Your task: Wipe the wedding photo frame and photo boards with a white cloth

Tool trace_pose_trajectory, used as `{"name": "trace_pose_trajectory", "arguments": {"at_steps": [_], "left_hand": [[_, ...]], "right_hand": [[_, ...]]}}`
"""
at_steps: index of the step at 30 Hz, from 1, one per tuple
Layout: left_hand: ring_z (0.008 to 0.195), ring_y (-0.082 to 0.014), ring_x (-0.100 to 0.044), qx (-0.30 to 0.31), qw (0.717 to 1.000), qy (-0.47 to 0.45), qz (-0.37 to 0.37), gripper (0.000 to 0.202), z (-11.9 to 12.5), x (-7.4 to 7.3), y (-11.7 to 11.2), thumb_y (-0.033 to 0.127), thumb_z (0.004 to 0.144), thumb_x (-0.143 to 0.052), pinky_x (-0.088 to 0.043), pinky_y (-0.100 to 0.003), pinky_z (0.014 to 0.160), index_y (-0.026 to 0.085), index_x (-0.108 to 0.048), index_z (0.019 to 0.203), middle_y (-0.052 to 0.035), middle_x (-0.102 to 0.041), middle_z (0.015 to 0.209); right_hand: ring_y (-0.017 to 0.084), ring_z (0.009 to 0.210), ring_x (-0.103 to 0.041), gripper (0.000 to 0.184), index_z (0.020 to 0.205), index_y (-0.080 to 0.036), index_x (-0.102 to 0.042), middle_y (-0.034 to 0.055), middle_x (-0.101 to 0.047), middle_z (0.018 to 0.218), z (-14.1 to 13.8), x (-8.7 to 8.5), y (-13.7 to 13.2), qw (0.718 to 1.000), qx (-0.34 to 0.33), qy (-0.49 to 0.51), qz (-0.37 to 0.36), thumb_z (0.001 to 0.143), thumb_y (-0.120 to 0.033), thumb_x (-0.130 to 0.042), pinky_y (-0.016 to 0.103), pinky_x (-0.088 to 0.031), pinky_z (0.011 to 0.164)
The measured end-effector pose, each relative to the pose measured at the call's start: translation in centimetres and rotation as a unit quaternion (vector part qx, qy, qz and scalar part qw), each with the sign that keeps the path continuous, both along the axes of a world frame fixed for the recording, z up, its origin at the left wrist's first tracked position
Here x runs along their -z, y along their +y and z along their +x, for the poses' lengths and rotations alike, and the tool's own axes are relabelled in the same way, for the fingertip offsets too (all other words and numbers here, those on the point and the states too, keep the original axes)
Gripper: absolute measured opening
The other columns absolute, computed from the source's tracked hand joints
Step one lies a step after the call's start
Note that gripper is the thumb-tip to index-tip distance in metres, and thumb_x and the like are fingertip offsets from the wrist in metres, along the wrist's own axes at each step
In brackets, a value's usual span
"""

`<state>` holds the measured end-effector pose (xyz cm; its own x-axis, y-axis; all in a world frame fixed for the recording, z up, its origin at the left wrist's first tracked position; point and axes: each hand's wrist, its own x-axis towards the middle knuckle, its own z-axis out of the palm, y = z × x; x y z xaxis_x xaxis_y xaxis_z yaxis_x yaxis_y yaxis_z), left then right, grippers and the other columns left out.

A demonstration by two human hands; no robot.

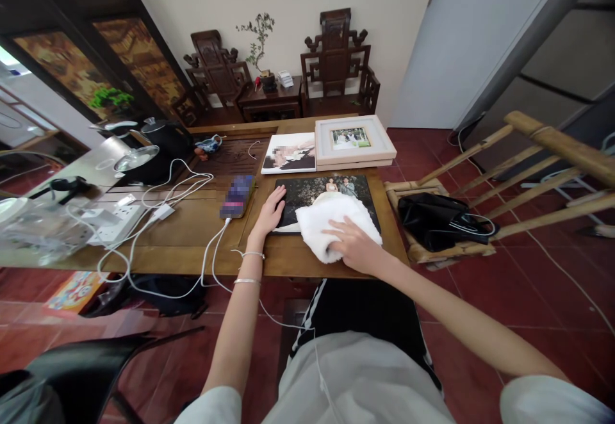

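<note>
A dark wedding photo panel (307, 191) lies flat near the front edge of the wooden table. My left hand (273, 209) rests on its left edge, fingers stretched out and holding nothing. On the panel's lower right part lies a white cloth (317, 222), which covers much of the picture. My right hand (353, 244) grips this cloth, with some fingertips spread over its top and the thumb side hidden. Behind the panel are a smaller white-edged photo panel (288, 161) and a pale framed photo (353, 139) resting on another frame.
Left of the panel lies a phone (237, 196) with a white charging cable. A white power strip (118, 222), tangled cables and a black kettle (166, 139) occupy the table's left side. To the right stands a bamboo chair (451, 254) bearing a black bag (432, 219).
</note>
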<state>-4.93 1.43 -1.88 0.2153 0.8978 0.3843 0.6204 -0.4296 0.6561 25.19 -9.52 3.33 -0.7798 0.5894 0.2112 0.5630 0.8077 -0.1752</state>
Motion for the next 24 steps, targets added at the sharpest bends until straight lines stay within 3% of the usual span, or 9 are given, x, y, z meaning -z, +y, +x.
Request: {"name": "trace_pose_trajectory", "arguments": {"at_steps": [9,13,17,21,24], "left_hand": [[0.146,-0.0234,-0.037,0.004,1.000,0.000,-0.002,0.045,-0.2,0.1,0.2,0.031,0.097,-0.043,-0.024,-0.046,0.124,0.018,-0.055,0.139,-0.0103,-0.046,0.153],[0.147,-0.0223,-0.036,0.005,1.000,-0.001,-0.003,0.045,-0.2,0.1,0.0,0.033,0.098,-0.043,-0.024,-0.045,0.124,0.020,-0.054,0.139,-0.0084,-0.045,0.154],[0.146,-0.0223,-0.036,0.001,1.000,-0.003,-0.007,0.045,-0.1,0.0,0.0,0.036,0.098,-0.043,-0.024,-0.045,0.124,0.021,-0.055,0.138,-0.0075,-0.046,0.154],[0.146,-0.0220,-0.038,-0.002,1.000,0.001,-0.004,0.045,0.0,0.0,0.1,0.034,0.097,-0.043,-0.024,-0.045,0.124,0.020,-0.055,0.138,-0.0079,-0.046,0.153],[0.146,-0.0215,-0.038,-0.003,1.000,0.003,-0.005,0.045,0.1,0.0,0.0,0.032,0.097,-0.042,-0.024,-0.045,0.124,0.020,-0.055,0.139,-0.0080,-0.046,0.153]], "right_hand": [[0.031,0.124,-0.054,0.054,0.125,-0.016,-0.065,0.0179,-0.065,0.125,-2.6,-2.3,10.4,0.994,0.106,-0.023,-0.004,0.077,0.002,-0.047,0.048,-0.034,0.108],[0.031,0.118,-0.056,0.054,0.127,-0.016,-0.064,0.0181,-0.066,0.120,-3.2,-2.8,12.4,0.990,0.141,-0.023,0.000,0.079,0.001,-0.045,0.046,-0.036,0.102],[0.032,0.123,-0.053,0.055,0.127,-0.015,-0.064,0.0180,-0.066,0.121,-3.0,-2.4,10.5,0.991,0.127,-0.030,0.003,0.079,0.003,-0.043,0.050,-0.033,0.106],[0.033,0.138,-0.040,0.059,0.126,-0.015,-0.065,0.0152,-0.060,0.137,-2.3,-1.1,5.4,0.996,0.082,-0.035,0.001,0.076,0.006,-0.043,0.057,-0.024,0.115],[0.035,0.140,-0.039,0.056,0.117,-0.017,-0.070,0.0127,-0.057,0.142,-1.7,-0.2,1.1,0.998,0.054,-0.029,0.005,0.076,0.007,-0.041,0.062,-0.023,0.116]]}}
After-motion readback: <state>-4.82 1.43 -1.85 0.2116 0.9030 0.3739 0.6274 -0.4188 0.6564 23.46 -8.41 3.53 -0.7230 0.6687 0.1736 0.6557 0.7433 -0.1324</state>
